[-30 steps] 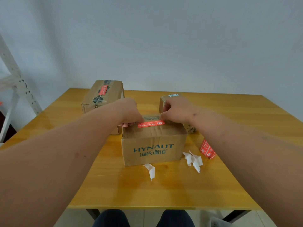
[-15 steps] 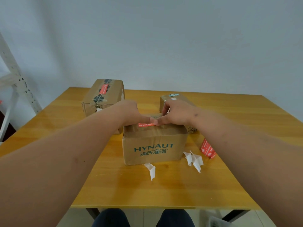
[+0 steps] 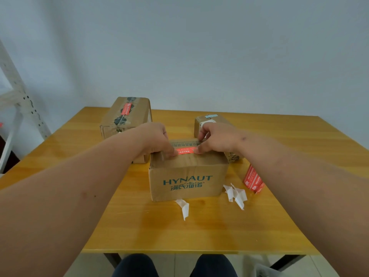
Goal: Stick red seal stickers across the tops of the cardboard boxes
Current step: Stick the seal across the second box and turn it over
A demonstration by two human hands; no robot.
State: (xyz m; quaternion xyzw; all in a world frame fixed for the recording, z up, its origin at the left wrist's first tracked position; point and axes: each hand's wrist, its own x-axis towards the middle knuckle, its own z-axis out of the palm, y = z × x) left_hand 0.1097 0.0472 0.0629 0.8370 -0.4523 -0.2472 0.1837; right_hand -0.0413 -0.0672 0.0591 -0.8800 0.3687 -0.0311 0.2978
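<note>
1. Head view: both hands are up on the front box (image 3: pixel 187 176), the one printed HYNAUT. Left hand (image 3: pixel 157 141) and right hand (image 3: pixel 214 139) sit a little apart, with the red sticker (image 3: pixel 183 152) lying between them along the top, close to the front edge.
2. Grip state: neither hand has closed around anything. Fingers are curled down and the tips press flat on the two ends of the sticker, I'd guess to rub the ends down so it bonds across the flaps.
3. Box is plain brown corrugated card, a bit creased on top, so the glossy strip probably needs firm pressure to sit flat.
4. Beyond the left hand is a taped box (image 3: pixel 125 118) already wearing a red sticker. Behind the right hand a small box (image 3: pixel 209 121) shows only white labels.
5. Right of and nearer than the right hand: a stack of spare stickers (image 3: pixel 253 179) on the desk (image 3: pixel 199 232), plus curled white backing scraps (image 3: pixel 236 194).
</note>
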